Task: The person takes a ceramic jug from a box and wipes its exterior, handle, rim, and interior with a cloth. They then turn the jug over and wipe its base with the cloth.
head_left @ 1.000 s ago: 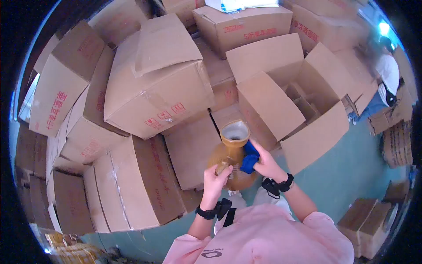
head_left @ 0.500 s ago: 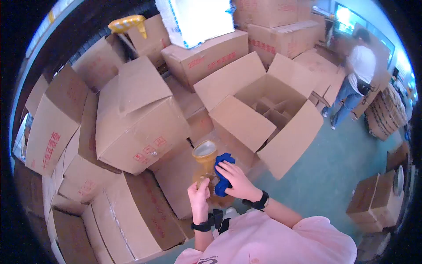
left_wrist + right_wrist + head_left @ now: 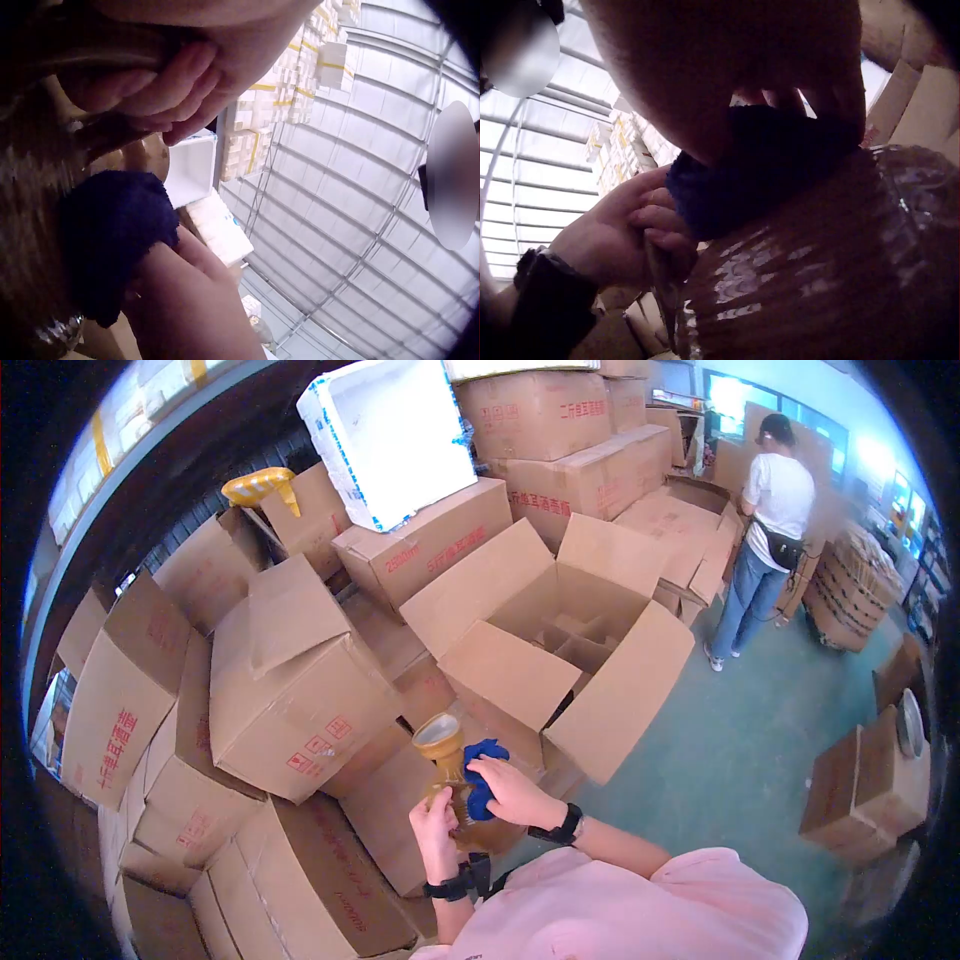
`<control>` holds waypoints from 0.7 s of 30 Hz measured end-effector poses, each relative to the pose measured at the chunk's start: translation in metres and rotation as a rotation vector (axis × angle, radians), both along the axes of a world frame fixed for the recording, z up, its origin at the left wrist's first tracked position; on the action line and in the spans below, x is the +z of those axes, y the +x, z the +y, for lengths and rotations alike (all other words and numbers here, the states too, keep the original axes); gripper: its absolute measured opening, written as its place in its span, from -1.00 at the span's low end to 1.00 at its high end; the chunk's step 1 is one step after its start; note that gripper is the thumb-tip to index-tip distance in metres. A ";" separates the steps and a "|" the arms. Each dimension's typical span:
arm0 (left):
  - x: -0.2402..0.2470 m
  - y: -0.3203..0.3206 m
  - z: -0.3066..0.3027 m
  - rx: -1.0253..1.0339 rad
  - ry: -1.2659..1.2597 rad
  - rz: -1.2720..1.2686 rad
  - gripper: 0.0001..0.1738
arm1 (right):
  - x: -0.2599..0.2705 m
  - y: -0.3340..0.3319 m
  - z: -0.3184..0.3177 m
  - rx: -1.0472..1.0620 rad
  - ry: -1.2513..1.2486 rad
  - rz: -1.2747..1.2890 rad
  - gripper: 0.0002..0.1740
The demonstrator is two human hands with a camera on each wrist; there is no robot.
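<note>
Gripping the jug (image 3: 448, 760) by its handle (image 3: 660, 289) with the curled left hand (image 3: 432, 830), mouth up before the body, near the open box (image 3: 620, 700); pressing a bunched cloth (image 3: 479, 803) to its side with the right hand (image 3: 515, 795), closed round the fabric. Could twist or slip loose if pushed too hard through cloth on that glossy side, then chip on cardboard-hidden edges or the floor (image 3: 650, 750).

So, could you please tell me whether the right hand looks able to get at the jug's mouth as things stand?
Probably yes: the right hand, with the blue cloth, is beside the jug's neck, and nothing visible blocks the open mouth.
</note>
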State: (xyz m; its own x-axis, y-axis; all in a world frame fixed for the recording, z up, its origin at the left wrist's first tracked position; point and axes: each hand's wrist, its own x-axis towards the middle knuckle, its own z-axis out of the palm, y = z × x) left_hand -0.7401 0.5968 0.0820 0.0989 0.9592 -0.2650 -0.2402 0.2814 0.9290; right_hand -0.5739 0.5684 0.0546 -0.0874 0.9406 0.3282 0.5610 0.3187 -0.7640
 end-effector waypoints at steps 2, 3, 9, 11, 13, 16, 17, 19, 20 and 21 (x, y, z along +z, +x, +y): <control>-0.004 -0.003 -0.001 -0.004 0.014 0.007 -0.81 | 0.002 0.003 0.000 0.017 -0.071 0.084 -0.32; -0.005 -0.004 0.000 -0.006 0.021 0.015 -0.81 | -0.001 0.003 0.000 0.027 -0.077 0.079 -0.32; 0.000 -0.002 -0.002 0.005 -0.005 0.070 -0.79 | -0.029 0.019 0.006 0.256 0.066 -0.015 -0.25; 0.001 -0.005 -0.003 -0.003 -0.004 0.067 -0.78 | -0.033 0.022 0.006 0.308 0.031 0.071 -0.22; 0.001 -0.004 -0.004 -0.004 0.003 0.054 -0.77 | -0.024 0.027 0.005 0.321 -0.048 0.181 -0.20; 0.003 -0.001 -0.005 -0.009 0.014 0.033 -0.77 | -0.018 0.016 0.007 0.148 0.005 0.025 -0.09; 0.003 0.000 -0.005 -0.020 0.014 0.021 -0.79 | -0.012 0.012 0.007 0.088 0.006 -0.024 -0.06; 0.002 0.002 -0.006 -0.025 0.008 0.004 -0.80 | -0.024 0.005 0.016 0.042 0.083 -0.093 0.08; 0.000 0.003 -0.005 -0.020 0.005 0.001 -0.80 | -0.028 0.003 0.019 0.026 0.087 -0.135 0.09; 0.000 0.004 -0.004 -0.015 0.001 -0.001 -0.79 | -0.027 0.000 0.020 0.010 0.091 -0.176 0.10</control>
State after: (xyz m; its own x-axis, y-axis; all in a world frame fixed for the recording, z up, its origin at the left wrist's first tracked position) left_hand -0.7364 0.5924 0.0817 0.1140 0.9579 -0.2635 -0.2372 0.2838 0.9291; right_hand -0.5737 0.5882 0.0273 -0.1604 0.9064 0.3908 0.6800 0.3884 -0.6219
